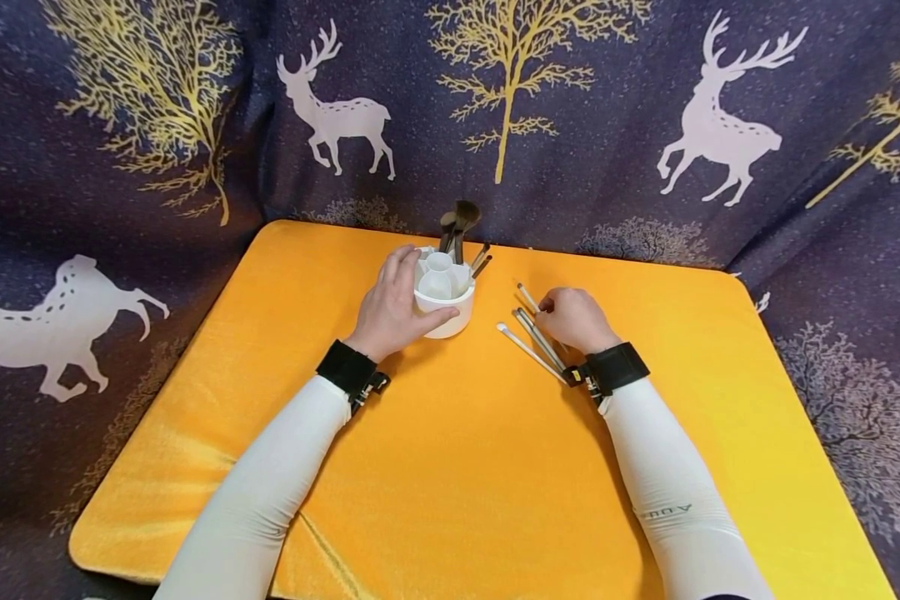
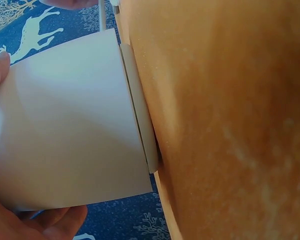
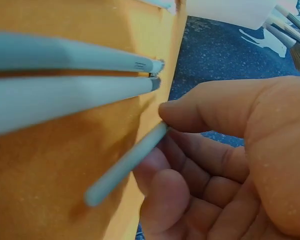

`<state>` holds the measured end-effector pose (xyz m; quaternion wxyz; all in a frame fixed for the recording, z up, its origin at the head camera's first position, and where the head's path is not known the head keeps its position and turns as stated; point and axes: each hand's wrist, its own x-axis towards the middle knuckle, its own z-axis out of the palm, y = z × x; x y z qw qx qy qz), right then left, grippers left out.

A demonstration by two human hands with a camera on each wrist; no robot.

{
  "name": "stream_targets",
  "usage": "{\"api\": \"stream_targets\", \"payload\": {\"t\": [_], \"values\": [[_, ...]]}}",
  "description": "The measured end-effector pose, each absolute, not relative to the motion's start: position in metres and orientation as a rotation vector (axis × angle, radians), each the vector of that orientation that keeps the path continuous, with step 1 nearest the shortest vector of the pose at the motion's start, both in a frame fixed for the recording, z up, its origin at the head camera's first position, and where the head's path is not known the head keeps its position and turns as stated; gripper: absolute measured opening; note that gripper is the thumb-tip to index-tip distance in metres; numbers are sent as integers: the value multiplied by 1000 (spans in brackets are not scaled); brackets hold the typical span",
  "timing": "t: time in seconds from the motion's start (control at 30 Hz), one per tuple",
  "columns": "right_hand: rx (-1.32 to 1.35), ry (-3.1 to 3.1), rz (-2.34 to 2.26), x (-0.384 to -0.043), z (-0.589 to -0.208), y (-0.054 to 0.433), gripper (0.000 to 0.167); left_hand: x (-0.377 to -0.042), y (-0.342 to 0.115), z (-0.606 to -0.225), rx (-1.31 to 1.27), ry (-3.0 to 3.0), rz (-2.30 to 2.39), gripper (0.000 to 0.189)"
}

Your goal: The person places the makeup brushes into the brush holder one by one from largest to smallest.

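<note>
A round white makeup brush holder [image 1: 450, 322] with several compartments stands towards the back of the table. My left hand [image 1: 393, 307] holds it from the left, thumb across its front and fingers on the far side; its smooth wall [image 2: 70, 125] fills much of the left wrist view. Dark-bristled makeup brushes [image 1: 462, 218] stick up from the back and right compartments. To the right, my right hand [image 1: 573, 320] pinches a slim makeup brush [image 3: 125, 165] between thumb and fingers, its far end [image 1: 526, 293] pointing back and left. Several pale-handled brushes [image 1: 527, 350] lie beside that hand.
An orange cloth covers the table [image 1: 450, 483]. Behind it and at both sides hangs a dark blue curtain [image 1: 570, 167] printed with white deer and golden trees. The table's back edge runs close behind the holder.
</note>
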<state>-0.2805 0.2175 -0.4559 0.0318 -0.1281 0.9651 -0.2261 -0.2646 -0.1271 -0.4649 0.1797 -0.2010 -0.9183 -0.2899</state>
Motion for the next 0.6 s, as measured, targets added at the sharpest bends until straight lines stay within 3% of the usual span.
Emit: {"api": "stream_targets", "payload": {"t": [0.6], "values": [[-369, 3098, -1004, -276, -446, 208, 19, -265, -128, -465, -584, -2584, -803, 115]]}}
